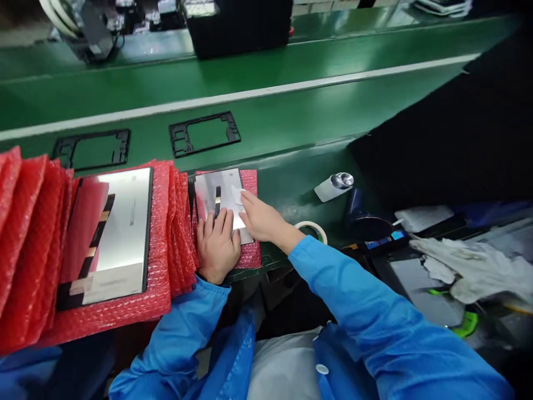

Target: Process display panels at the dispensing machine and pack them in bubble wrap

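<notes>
Resting flat with fingers slightly spread, the person's left hand (219,251) touches a silvery panel (229,186), just right of the red bubble-wrap stack (161,222); the right hand (265,218) pinches a white piece (237,196) over the panel.

A tape roll (320,230) lies near a white container (327,190) (shiny at one end), crumpled white cloth (487,270) farther right.

Soft glare on green bench (291,116); upper right corner dark; edges stretched, slightly blurred.
</notes>
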Available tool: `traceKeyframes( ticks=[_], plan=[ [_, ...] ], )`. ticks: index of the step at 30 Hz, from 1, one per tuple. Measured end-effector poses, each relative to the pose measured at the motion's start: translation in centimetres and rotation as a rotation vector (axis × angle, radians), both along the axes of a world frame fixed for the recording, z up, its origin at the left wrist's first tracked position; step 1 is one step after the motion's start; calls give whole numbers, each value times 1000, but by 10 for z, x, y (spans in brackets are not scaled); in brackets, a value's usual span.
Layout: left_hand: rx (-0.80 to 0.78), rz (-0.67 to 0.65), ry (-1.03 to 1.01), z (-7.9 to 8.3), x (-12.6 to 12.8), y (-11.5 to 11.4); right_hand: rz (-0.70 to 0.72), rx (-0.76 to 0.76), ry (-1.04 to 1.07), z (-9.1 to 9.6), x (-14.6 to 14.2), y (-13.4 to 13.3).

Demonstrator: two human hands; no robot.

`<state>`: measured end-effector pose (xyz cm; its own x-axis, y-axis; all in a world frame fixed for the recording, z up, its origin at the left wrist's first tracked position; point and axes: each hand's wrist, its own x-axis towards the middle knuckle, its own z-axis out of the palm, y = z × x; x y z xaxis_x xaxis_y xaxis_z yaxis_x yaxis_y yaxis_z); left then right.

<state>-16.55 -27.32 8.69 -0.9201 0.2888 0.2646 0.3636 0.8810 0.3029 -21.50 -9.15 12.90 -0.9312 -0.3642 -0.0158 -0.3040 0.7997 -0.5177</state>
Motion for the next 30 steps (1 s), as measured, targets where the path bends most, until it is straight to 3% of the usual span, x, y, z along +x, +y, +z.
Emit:
traceKeyframes(
  ticks=[7, 14, 20, 23, 26, 30],
  plan=[
    [-106, -87, 1, -1, -13, -15, 135, 146, 196, -22, 1, -18],
    [-124, -73, -41, 2, -9, -11, 87, 73, 151, -27, -16, -18],
    [-111, -63, -30, 11, -6, -4, 99, 79, 146, -15, -5, -13],
    [-105, -65, -37, 11, -6, -4, 73, 91, 107, -9, -26, -16],
    [-122, -54, -53, 11, -6, -3, 61, 86, 81, -15, -44, -16],
    [-185, -29, -73, 16, -3, 1, 76, 66, 113, -19, -20, -6]
  ],
)
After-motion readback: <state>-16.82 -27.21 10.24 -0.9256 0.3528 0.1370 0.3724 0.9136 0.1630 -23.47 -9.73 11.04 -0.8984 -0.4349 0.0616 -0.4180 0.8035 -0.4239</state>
